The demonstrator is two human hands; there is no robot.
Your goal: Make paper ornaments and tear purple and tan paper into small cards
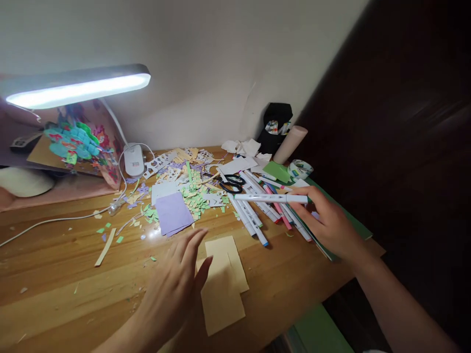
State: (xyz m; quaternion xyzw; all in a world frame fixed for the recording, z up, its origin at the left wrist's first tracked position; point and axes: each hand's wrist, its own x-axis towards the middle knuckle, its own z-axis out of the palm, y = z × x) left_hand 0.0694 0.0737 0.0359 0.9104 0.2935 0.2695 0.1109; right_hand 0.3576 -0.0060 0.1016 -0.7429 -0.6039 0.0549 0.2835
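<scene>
My right hand [327, 223] grips a white marker [267, 198] near one end, holding it level above a pile of other white markers [253, 220], some with red, blue or green ends. My left hand [180, 274] hovers over the desk with fingers apart and nothing in it. Just to its right lie two overlapping pale yellow paper pieces [222, 299]. Beyond the left hand, purple paper squares [172, 213] are stacked. Black-handled scissors [232, 183] lie behind the markers, their blades partly hidden by paper scraps.
Heaps of cut paper scraps [196, 196] cover the back of the wooden desk [59, 274]. A lit lamp [81, 88] hangs at left above a white power strip [134, 160] with a cable. At back right stand a paper roll [290, 144] and a black bag [274, 127].
</scene>
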